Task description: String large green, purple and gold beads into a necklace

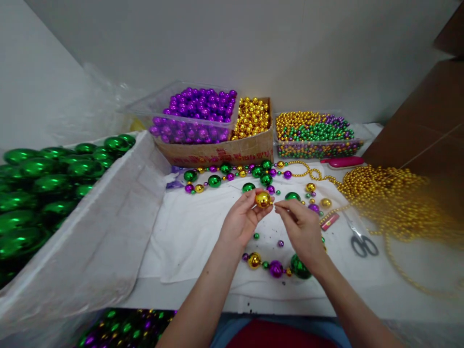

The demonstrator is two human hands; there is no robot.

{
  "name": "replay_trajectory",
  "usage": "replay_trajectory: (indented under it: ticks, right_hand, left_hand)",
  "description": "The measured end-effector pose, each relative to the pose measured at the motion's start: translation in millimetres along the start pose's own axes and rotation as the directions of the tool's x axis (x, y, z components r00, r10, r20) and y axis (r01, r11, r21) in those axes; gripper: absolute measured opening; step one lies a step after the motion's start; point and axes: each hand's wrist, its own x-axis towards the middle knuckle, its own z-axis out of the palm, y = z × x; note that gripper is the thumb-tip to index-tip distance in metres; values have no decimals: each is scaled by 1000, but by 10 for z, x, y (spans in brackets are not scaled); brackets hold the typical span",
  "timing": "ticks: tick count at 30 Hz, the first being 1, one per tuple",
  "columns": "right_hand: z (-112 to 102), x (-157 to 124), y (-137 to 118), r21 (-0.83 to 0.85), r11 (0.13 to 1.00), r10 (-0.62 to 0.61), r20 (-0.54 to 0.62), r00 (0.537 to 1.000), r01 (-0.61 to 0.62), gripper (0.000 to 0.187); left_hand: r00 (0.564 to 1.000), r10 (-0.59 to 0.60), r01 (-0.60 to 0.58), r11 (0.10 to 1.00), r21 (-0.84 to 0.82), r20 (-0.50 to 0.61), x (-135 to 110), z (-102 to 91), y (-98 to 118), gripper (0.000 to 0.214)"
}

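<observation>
My left hand [239,220] holds a shiny gold ball bead [263,199] between thumb and fingers, above the white cloth [188,227]. Just to its right, my right hand [302,229] is closed in a pinch at the bead's side; whatever thin or small thing lies in its fingertips is too small to make out. Below the hands lies a row of mixed beads, with a gold ball [254,260], a purple ball [276,268] and a large green ball [300,267] partly behind my right wrist. A loose small purple bead [281,243] rests between the forearms.
Green balls fill a large box [145,212] at left. Behind stand a tub of purple beads [203,108], a carton [217,153] with gold beads and a tub of small beads [315,128]. Scissors [364,245] and a heap of gold bead strings [384,193] lie at right.
</observation>
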Motion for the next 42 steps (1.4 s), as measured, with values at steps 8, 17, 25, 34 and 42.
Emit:
replay_trajectory:
  ticks: [8, 17, 25, 34, 42]
  right_hand:
    - [-399, 145, 233, -125, 990, 87, 119, 989, -72, 32]
    - [-458, 287, 184, 486, 725, 418, 253, 872, -488, 22]
    - [-690, 395, 60, 698, 569, 467, 161, 869, -435, 21]
    - [-868, 674, -479, 805, 524, 289, 139, 947, -278, 12]
    - [-1057, 714, -878, 650, 711, 387, -40, 921, -270, 19]
  left_hand:
    - [962, 227, -271, 851, 450, 149, 189, 260, -27, 20]
    - [928, 187, -293, 901, 320, 322, 216, 621, -3, 18]
    - [921, 125, -230, 940, 254, 370, 207, 488, 61, 28]
    - [930, 47, -344, 455, 821, 364, 109, -341, -441, 47]
    - [922, -8, -387, 39, 921, 387, 184, -521, -725, 18]
